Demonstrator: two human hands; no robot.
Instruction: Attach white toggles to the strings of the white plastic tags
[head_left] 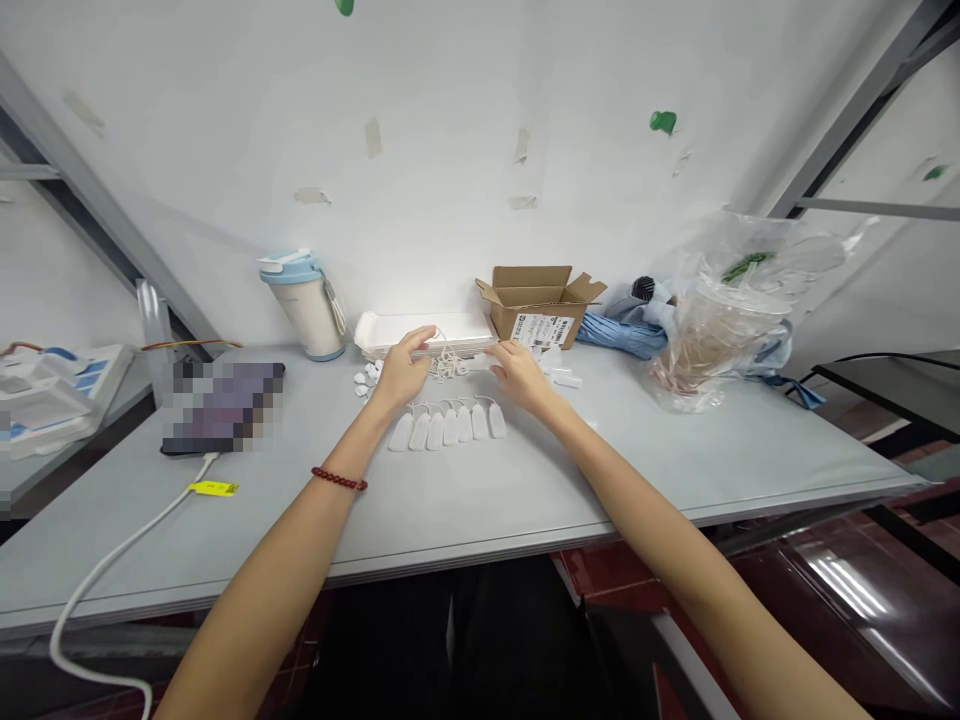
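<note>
My left hand [405, 368] is over the table beside a small heap of thin white cord [450, 365]. One strand rises to its fingertips, where it seems pinched. To the right of the heap, my right hand [521, 372] has its fingers closed around a small white piece [478, 363], partly hidden by the fingertips. Nearer to me lies a row of several translucent white tags [451, 428], flat and side by side, each with a cord at its top. Small white pieces [363, 380] lie left of my left hand, and clear-white pieces [564, 378] right of my right hand.
Behind my hands stand a stack of white trays [427, 326] and an open cardboard box [536, 300]. A tumbler [304, 305] and a tablet-like device [225, 408] with a white cable [112, 560] are left. Blue cloth [622, 335] and a bagged drink cup [731, 325] stand right.
</note>
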